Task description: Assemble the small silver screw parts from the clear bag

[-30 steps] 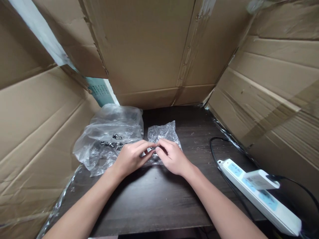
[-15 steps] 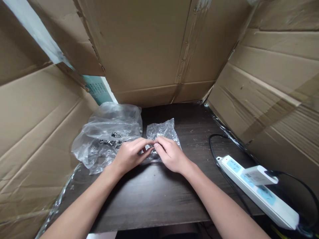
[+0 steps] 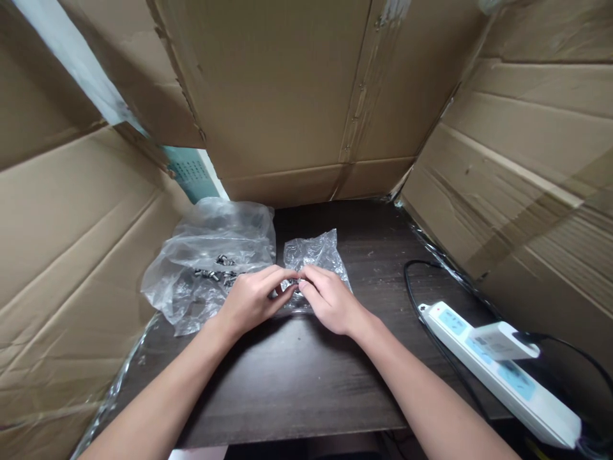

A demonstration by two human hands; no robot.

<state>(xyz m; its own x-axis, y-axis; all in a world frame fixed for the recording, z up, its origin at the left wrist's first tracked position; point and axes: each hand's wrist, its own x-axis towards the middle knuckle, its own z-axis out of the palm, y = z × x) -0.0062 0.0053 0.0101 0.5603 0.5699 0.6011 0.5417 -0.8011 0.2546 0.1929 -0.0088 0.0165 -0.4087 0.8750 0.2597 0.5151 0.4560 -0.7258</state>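
My left hand (image 3: 261, 295) and my right hand (image 3: 328, 299) meet at the fingertips over the small clear plastic bag (image 3: 318, 251). Both are closed in a pinch around something tiny and dark, mostly covered by the fingers; its kind does not show. The small bag lies crinkled on the table beneath and behind the hands. Left of it, close to my left hand, a larger clear plastic bag (image 3: 225, 227) is spread out. Several small dark, shiny metal pieces (image 3: 218, 275) lie in or on this bag, too small to name.
Cardboard walls (image 3: 287, 96) enclose the dark wooden table (image 3: 287, 383) at the back and both sides. On the right lies a white power strip (image 3: 502, 377) with a white plug-in adapter (image 3: 505, 342) and a black cable (image 3: 409, 287). A greenish printed sheet (image 3: 191, 172) shows through a gap.
The whole view has shifted very slightly to the right. Both hands keep their pinch at the same place over the small bag, with barely any finger movement.
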